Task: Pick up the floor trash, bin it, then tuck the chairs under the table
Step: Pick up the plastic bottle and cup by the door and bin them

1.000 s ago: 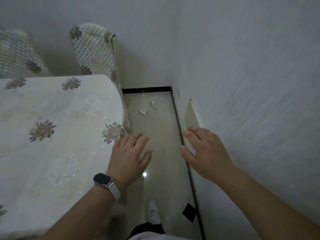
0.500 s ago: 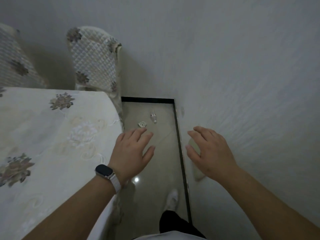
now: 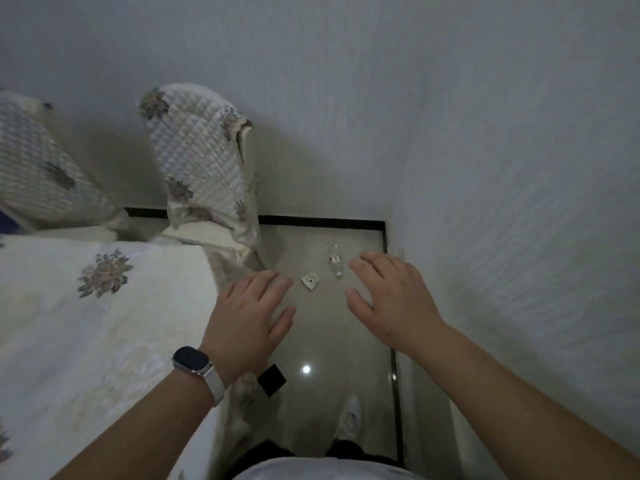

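Both hands are out in front, palms down, fingers loosely spread, holding nothing. Left hand (image 3: 251,318) wears a dark-faced smartwatch on a pale band (image 3: 194,362); right hand (image 3: 391,299) sits slightly farther out, near the wall.

Change over the last second: the trash has gone from well beyond the fingertips to lying between the two hands in the view, and the far corner fills more of the frame. So the person has closed in along the gap. Judgement: approach nearly done, a crouch and reach come next, nothing picked up yet.

Trash on the floor:
- small white square wrapper with a green mark (image 3: 310,281), flat, light, just beyond the left fingertips
- small clear plastic bottle with a red-and-white label (image 3: 335,261), lying on its side, just left of the right fingers; likely to roll if nudged

Floor is glossy pale tile (image 3: 329,341) with a black border strip, reflecting a ceiling light. A black square object (image 3: 272,379) lies near the left wrist; cannot tell if it is trash.

Left: table under a cream embroidered floral cloth (image 3: 104,323). Far left: two chairs in quilted white floral covers (image 3: 197,157), not fully tucked in. Right: textured white wall (image 3: 519,202). No bin in view.
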### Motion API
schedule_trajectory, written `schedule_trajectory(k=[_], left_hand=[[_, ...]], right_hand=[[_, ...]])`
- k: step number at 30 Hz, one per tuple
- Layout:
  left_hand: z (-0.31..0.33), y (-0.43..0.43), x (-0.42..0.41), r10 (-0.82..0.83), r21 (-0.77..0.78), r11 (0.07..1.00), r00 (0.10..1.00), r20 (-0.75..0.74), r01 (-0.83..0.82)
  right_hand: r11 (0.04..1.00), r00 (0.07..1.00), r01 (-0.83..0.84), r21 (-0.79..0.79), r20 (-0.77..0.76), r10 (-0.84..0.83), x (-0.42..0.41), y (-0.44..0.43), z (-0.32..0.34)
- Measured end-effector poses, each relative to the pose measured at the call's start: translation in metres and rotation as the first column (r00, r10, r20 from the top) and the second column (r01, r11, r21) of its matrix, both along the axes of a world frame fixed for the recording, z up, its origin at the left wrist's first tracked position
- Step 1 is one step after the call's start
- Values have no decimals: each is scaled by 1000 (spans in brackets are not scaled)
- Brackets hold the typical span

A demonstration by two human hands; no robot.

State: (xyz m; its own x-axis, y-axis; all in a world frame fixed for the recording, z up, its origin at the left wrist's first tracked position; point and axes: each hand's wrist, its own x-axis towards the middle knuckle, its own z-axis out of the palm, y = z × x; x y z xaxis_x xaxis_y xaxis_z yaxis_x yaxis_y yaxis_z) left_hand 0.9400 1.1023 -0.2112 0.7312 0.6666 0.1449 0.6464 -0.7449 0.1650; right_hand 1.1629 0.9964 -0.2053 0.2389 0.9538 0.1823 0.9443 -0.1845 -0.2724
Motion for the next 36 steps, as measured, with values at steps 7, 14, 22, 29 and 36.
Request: schedule_trajectory(k=[7,14,22,29,36], left_hand=[[0,60,60,48,-85,995,997,-61,-54],[-30,141,105,29,-91,995,999,-34,-32],[-89,279,160,-47,-140,989,999,25,50],[-120,384,186,-49,-213,976,999,-21,43],[-201,444,218,3,-205,979,1000,-11,-6]], right_hand=[[999,1000,-27,-39,-4,27,69,69,-7],[996,1000,-15,-89,-21,13,114,131,-32],[974,999,4,-227,35,4,160,251,-59],[961,999,-44,-273,7,48,185,365,-91],[961,995,-83,-265,-78,64,224,439,-182]])
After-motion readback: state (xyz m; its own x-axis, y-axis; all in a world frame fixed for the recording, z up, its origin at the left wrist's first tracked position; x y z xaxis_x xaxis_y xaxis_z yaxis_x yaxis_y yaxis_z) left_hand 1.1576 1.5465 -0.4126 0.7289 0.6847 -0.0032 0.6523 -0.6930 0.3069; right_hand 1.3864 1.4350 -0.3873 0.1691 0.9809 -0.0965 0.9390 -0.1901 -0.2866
